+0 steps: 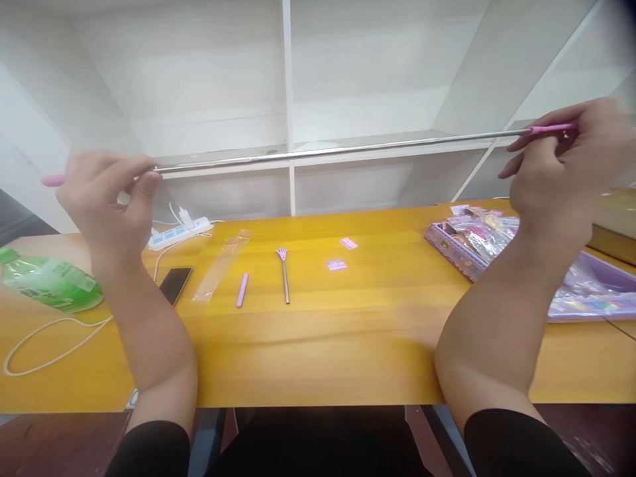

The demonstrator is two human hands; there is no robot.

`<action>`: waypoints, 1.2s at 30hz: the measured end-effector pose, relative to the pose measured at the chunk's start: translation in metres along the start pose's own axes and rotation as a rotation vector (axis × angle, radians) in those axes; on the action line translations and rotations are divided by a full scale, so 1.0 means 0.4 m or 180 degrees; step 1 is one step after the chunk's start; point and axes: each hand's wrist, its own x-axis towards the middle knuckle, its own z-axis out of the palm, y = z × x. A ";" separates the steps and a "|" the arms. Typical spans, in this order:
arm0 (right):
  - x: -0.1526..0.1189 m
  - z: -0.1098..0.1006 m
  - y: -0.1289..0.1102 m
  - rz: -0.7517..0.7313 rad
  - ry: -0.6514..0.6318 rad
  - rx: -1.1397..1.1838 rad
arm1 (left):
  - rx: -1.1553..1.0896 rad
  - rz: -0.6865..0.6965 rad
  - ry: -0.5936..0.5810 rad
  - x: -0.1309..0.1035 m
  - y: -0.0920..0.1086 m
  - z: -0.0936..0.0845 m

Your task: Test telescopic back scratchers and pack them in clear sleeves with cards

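Stretched out level above the table is a telescopic back scratcher [318, 153] with a long silver rod and pink ends. My left hand [112, 195] is closed round its pink handle, whose tip pokes out at the left. At the other end my right hand [571, 159] grips the pink head, mostly hidden by the fingers. Below on the table lie a purple hand-shaped scratcher head on a short metal rod [285, 277], a separate purple handle tube [242, 290], a clear plastic sleeve [222, 267] and two small pink labels [336, 265].
At right stands a purple box [450, 255] with several clear-wrapped items. On the left are a green-labelled bottle [54, 281] lying on its side, a dark phone [175, 285], a white power strip [179, 232] and a looped cable. White shelving [287, 79] rises behind the table.
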 end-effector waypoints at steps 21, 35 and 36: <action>-0.074 0.103 -0.180 -0.0991 -0.0658 0.0217 | 0.0050 -0.0333 -0.0555 -0.026 0.220 0.123; -0.321 0.046 -0.487 -0.1338 -0.1460 0.1051 | -0.0404 -0.0430 -0.1093 -0.064 0.423 0.136; -0.309 0.035 -0.478 -0.1365 -0.1554 0.1101 | -0.0462 -0.0423 -0.1211 -0.057 0.416 0.129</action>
